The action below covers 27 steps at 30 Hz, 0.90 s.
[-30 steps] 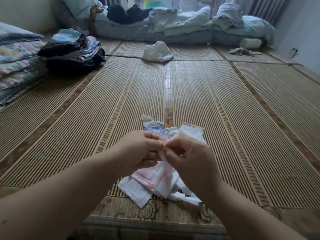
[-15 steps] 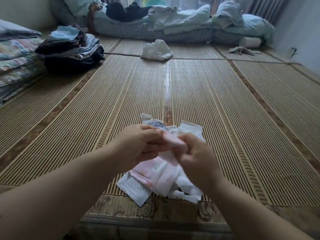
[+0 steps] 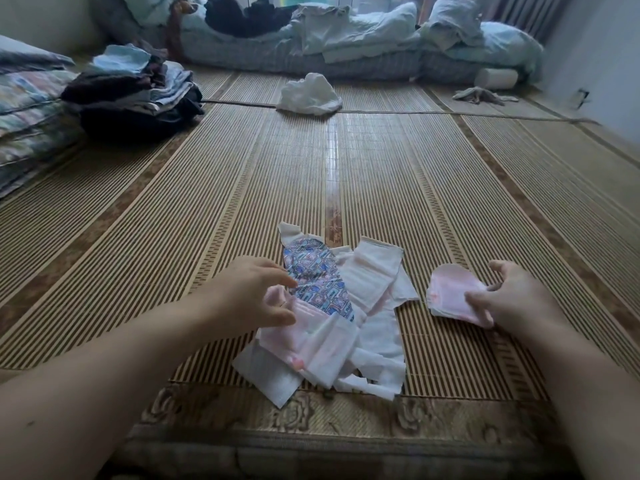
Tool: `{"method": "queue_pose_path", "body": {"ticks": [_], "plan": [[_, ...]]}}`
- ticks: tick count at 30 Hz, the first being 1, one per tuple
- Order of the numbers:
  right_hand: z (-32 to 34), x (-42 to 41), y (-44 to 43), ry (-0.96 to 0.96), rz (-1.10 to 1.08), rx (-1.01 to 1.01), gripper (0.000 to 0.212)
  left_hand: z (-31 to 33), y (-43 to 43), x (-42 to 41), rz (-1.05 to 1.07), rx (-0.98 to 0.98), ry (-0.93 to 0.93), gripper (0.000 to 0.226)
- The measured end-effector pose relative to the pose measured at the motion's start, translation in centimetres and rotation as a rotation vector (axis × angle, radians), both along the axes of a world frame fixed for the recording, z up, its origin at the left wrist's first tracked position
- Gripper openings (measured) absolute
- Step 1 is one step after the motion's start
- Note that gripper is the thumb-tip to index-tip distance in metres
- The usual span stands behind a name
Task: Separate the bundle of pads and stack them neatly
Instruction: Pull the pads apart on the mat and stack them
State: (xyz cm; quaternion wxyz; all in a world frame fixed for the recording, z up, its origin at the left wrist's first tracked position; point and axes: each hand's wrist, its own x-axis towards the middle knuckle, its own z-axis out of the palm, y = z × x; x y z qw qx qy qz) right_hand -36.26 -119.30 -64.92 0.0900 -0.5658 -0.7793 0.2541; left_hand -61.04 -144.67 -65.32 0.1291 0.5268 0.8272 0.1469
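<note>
A loose bundle of pads (image 3: 332, 341) lies on the bamboo mat (image 3: 433, 202) in front of me: white and pale pink pieces, one with a blue and purple print (image 3: 317, 278). My left hand (image 3: 258, 294) hovers over the bundle's left side, fingers spread, thumb touching a pink pad. My right hand (image 3: 512, 294) pinches one separate pink pad (image 3: 450, 294) at its right edge, resting it flat on the mat to the right of the bundle.
A pile of folded clothes (image 3: 135, 91) sits far left, with folded quilts (image 3: 24, 109) beyond it. A crumpled white cloth (image 3: 308, 95) lies mid-far. Bedding (image 3: 346, 32) lines the back wall. The mat's patterned border (image 3: 311, 414) runs near me.
Both hands were together pulling a pad off above the bundle. My right hand has carried one pink pad out to the right and down to the mat; my left hand has opened over the bundle.
</note>
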Motion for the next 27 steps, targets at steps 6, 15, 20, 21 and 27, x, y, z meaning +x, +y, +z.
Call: {"method": "queue_pose_path", "body": {"ticks": [6, 15, 20, 21, 27], "plan": [[0.7, -2.1, -4.0, 0.094, 0.38, 0.368, 0.05, 0.0, 0.8, 2.0, -0.132, -0.137, 0.071, 0.063], [-0.9, -7.1, -12.0, 0.05, 0.818, 0.157, 0.054, 0.2, 1.4, 2.7, -0.077, -0.225, 0.093, 0.057], [-0.9, -8.4, -12.9, 0.03, 0.726, 0.175, 0.056, 1.2, 1.8, 3.0, -0.079, -0.226, 0.165, 0.031], [-0.7, -8.4, -13.0, 0.042, 0.727, 0.158, 0.052, 1.4, 1.8, 3.1, -0.102, -0.215, 0.17, 0.027], [1.0, -7.3, -12.2, 0.381, 0.703, -0.068, 0.011, 3.2, 1.0, 2.2, -0.179, 0.052, 0.155, 0.026]]}}
